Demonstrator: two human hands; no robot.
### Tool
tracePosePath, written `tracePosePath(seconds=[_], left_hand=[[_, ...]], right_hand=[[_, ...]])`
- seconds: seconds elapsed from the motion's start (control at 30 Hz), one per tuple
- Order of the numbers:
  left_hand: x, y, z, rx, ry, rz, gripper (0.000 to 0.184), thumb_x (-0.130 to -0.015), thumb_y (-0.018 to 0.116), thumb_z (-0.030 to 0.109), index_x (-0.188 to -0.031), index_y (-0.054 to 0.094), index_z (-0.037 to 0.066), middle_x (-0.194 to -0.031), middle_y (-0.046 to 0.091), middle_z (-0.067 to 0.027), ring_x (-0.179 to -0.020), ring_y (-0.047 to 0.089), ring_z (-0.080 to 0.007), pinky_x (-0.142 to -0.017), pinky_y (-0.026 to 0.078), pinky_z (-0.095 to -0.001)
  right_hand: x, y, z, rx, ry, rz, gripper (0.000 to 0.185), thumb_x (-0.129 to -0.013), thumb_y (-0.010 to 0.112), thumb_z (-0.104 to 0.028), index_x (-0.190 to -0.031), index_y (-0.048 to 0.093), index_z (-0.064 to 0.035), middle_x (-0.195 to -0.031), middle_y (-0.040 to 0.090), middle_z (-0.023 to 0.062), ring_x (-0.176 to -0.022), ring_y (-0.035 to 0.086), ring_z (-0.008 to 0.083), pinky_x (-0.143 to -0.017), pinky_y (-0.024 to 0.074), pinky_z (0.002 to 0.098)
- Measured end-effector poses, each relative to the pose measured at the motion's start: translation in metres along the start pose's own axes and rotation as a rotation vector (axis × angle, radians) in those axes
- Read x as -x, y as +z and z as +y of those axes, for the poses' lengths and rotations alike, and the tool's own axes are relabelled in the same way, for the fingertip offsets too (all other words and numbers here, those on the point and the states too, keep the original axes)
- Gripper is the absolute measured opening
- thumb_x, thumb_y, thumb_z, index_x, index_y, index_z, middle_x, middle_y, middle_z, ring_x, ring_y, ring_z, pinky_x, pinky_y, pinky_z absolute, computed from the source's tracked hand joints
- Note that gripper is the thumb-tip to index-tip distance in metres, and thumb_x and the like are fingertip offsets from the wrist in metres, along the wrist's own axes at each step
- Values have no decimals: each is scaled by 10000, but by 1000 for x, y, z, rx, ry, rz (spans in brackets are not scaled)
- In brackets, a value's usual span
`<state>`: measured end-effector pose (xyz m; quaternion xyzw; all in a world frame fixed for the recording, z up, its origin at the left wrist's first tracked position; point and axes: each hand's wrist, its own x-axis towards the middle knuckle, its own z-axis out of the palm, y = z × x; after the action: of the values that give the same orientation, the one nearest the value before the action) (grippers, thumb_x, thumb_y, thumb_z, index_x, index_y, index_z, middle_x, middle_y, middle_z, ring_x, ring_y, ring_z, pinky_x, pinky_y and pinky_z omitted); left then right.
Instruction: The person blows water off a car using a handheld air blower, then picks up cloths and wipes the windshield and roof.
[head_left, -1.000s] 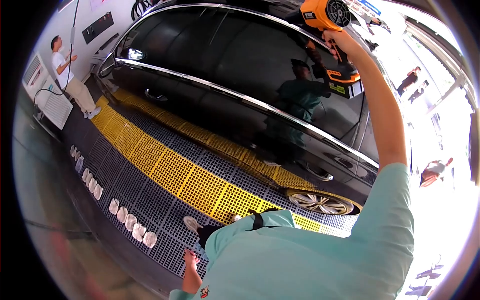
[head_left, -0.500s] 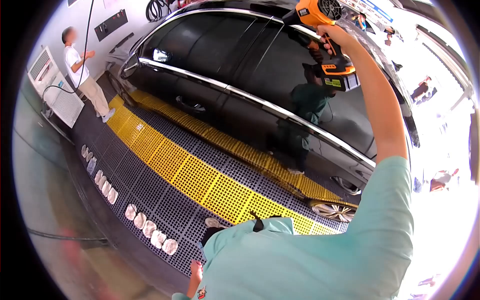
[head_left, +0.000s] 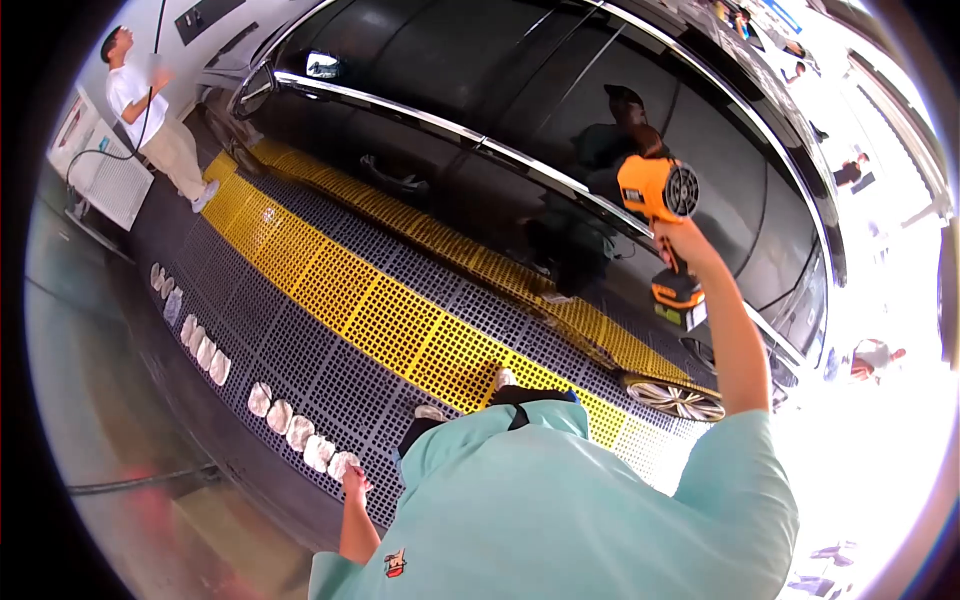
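Note:
My right hand is wrapped round the handle of an orange and black cordless blower. Its battery hangs below the grip. The blower is held beside the rear side window of a black car, with its round vented end turned towards the right. Down by my left side, my left hand hangs with loosely bent fingers, and I see nothing in it. In the view it overlaps the nearest of several whitish folded cloths on the floor; I see no contact with them.
Black and yellow grating covers the floor along the car. A person in a white shirt stands by the front wheel, near a white louvred unit with a hose. More people are at the bright right side.
My right hand has lowered the blower from roof height to beside the lower part of the rear window. My left hand has swung outwards from my body. The person ahead now looks up.

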<state>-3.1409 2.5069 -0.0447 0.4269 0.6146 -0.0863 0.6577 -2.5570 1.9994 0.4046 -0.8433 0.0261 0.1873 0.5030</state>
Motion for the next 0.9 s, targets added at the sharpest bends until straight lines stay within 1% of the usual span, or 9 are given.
tracePosePath(seconds=[0.13,0.33,0.4,0.43,0.57,0.7,0.73,0.87,0.9], left_hand=[[10,32,-14,-9,4,26,522,-976,259,551,-700,433,144,-538,363,1,-404,343,-163,-440,401,-387],[36,70,-26,-43,11,32,561,-993,265,524,-654,461,123,-508,372,-12,-377,373,-172,-408,419,-368],[25,67,-40,27,-3,-2,573,-997,261,537,-655,458,122,-509,369,-9,-377,371,-171,-399,414,-366],[27,66,-42,32,-31,-15,539,-1006,235,530,-706,435,130,-534,342,10,-409,339,-157,-454,424,-376],[35,57,-52,147,-11,9,550,-1001,241,546,-693,423,128,-498,289,15,-379,293,-152,-382,325,-343],[32,29,-74,272,-71,43,536,-990,284,512,-659,429,116,-481,318,-5,-368,312,-182,-362,296,-345],[34,19,-80,208,-26,30,530,-999,273,518,-669,447,142,-522,368,11,-385,344,-148,-406,402,-352],[41,-9,-96,224,-48,35,524,-987,286,528,-669,451,145,-517,367,12,-382,345,-148,-416,411,-370],[39,-13,-98,312,-111,103,591,-1001,271,545,-623,438,122,-497,344,-8,-385,310,-163,-375,304,-333]], right_hand=[[-7,23,39,-63,-40,27,72,-783,570,-75,-845,553,-43,-556,497,27,-394,466,124,-361,376,265],[-10,95,65,-185,43,-28,110,-796,550,-81,-881,520,-17,-576,479,44,-416,472,140,-379,395,278],[-12,124,65,-213,18,-55,116,-796,552,-88,-882,511,-21,-589,478,46,-426,472,142,-388,396,283],[-14,137,61,-221,38,-77,111,-797,548,-87,-879,503,-27,-599,474,47,-440,475,142,-400,397,289],[-33,176,55,-169,-15,-122,81,-808,529,-67,-872,507,-22,-597,479,50,-435,481,152,-406,395,295],[-40,218,28,34,-67,-81,136,-832,560,-83,-721,491,-45,-555,488,48,-424,483,157,-406,385,307],[-40,228,22,20,-68,-93,176,-834,560,-85,-688,468,-53,-539,475,47,-424,481,158,-412,381,308],[-45,273,8,-3,-109,-133,173,-838,563,-87,-694,471,-61,-528,464,42,-421,469,155,-418,384,303],[-47,284,4,-25,-107,-157,170,-839,565,-85,-699,472,-63,-534,464,40,-420,465,154,-418,384,304]])
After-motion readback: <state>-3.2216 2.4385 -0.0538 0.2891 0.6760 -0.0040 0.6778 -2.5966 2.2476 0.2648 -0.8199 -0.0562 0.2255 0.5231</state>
